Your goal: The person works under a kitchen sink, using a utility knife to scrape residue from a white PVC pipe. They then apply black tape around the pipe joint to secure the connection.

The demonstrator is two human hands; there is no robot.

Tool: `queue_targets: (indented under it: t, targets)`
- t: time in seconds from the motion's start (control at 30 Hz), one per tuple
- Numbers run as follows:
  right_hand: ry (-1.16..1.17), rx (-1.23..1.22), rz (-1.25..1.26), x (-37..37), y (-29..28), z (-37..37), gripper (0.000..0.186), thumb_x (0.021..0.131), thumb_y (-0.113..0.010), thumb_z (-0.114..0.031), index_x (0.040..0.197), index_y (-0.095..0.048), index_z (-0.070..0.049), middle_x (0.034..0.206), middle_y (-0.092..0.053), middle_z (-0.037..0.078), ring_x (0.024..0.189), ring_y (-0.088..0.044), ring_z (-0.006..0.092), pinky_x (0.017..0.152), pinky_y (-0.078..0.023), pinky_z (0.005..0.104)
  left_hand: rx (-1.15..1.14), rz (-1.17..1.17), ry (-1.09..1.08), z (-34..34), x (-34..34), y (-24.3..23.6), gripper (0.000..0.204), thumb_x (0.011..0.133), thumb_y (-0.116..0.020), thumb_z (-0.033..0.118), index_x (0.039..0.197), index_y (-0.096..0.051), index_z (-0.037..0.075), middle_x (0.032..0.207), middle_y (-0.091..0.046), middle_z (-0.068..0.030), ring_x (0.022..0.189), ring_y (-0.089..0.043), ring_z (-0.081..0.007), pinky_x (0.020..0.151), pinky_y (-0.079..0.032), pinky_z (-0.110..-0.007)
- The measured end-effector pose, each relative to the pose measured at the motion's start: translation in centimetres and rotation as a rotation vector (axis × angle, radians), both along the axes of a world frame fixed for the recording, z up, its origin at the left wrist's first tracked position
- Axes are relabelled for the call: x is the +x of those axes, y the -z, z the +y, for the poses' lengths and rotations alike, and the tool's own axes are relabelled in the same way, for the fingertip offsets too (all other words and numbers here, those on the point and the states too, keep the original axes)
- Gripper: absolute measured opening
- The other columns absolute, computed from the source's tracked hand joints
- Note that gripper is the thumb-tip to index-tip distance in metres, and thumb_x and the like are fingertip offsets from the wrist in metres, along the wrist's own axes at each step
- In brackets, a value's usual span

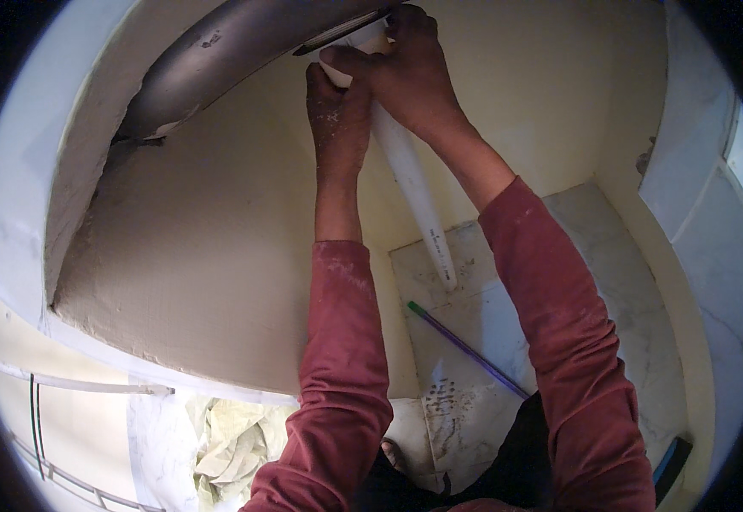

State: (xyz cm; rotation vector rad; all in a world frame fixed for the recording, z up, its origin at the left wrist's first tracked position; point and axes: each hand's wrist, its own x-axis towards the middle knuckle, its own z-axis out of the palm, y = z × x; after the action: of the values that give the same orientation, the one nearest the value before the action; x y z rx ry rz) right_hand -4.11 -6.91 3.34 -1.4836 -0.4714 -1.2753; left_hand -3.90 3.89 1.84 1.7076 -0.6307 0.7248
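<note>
Overhead, a white plastic drain fitting (366, 39) sits against the dark metal underside of a sink basin (243, 51). My left hand (337, 115) is closed round the lower left side of the fitting, its fingers partly hidden behind it. My right hand (410, 81) grips the same fitting from the right, thumb across its front. A long white plastic pipe (414, 179) slants down behind my hands to the tiled floor. Whether its top end is joined to the fitting is hidden by my hands.
A purple stick with a green end (465, 346) lies on the marble-patterned floor tiles (474, 410) near my legs. Crumpled pale cloth or sheeting (239, 444) lies at the lower left, near a metal rack (81, 486). Walls enclose the space on both sides.
</note>
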Motion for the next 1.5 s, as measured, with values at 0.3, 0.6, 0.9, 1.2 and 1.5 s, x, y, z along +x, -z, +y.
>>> queue_targets:
  t: [0.3, 0.6, 0.9, 1.2, 1.5]
  targets:
    - [-0.180, 0.019, 0.134, 0.2, 0.0, -1.4, 0.078, 0.071, -0.081, -0.047, 0.121, -0.056, 0.008, 0.123, -0.053, 0.029, 0.107, -0.058, 0.0381, 0.093, -0.048, 0.0447, -0.184, -0.089, 0.163, -0.3, 1.0, 0.5, 0.052, 0.087, -0.073, 0.027, 0.122, -0.048, -0.001, 0.108, -0.061, -0.0125, 0.094, -0.061, -0.0202, 0.081, -0.052, -0.034]
    - [-0.188, 0.081, 0.061, 0.5, 0.9, -0.8, 0.085, 0.072, -0.083, -0.045, 0.130, -0.050, 0.008, 0.120, -0.050, 0.024, 0.109, -0.056, 0.0341, 0.094, -0.047, 0.0416, -0.165, -0.038, 0.141, -0.3, 0.4, 0.5, 0.052, 0.086, -0.074, 0.026, 0.122, -0.046, 0.000, 0.109, -0.061, -0.0126, 0.095, -0.061, -0.0195, 0.081, -0.052, -0.034]
    - [-0.178, 0.058, 0.125, -0.5, 0.4, -1.1, 0.081, 0.072, -0.082, -0.044, 0.124, -0.053, 0.011, 0.115, -0.052, 0.023, 0.107, -0.057, 0.0331, 0.092, -0.048, 0.0404, -0.184, -0.063, 0.163, -0.2, 0.6, 0.5, 0.055, 0.086, -0.074, 0.027, 0.124, -0.046, -0.001, 0.110, -0.060, -0.0132, 0.095, -0.061, -0.0197, 0.082, -0.052, -0.034]
    - [-0.484, 0.015, 0.138, 1.7, 1.3, -2.5, 0.053, 0.096, -0.057, -0.033, 0.135, -0.053, 0.004, 0.147, -0.042, 0.026, 0.126, -0.055, 0.0344, 0.102, -0.046, 0.0382, -0.218, -0.078, 0.196, -0.5, 0.6, 0.5, 0.066, 0.082, -0.079, 0.038, 0.122, -0.046, -0.004, 0.111, -0.061, -0.0167, 0.097, -0.062, -0.0209, 0.083, -0.052, -0.034]
    - [-0.336, 0.090, 0.107, 0.6, 1.4, -0.7, 0.086, 0.081, -0.072, -0.049, 0.138, -0.043, 0.009, 0.134, -0.046, 0.032, 0.129, -0.048, 0.0426, 0.106, -0.042, 0.0421, -0.188, -0.102, 0.122, -0.4, 0.2, 0.5, 0.059, 0.084, -0.077, 0.034, 0.121, -0.048, -0.002, 0.109, -0.061, -0.0133, 0.095, -0.061, -0.0202, 0.082, -0.052, -0.034]
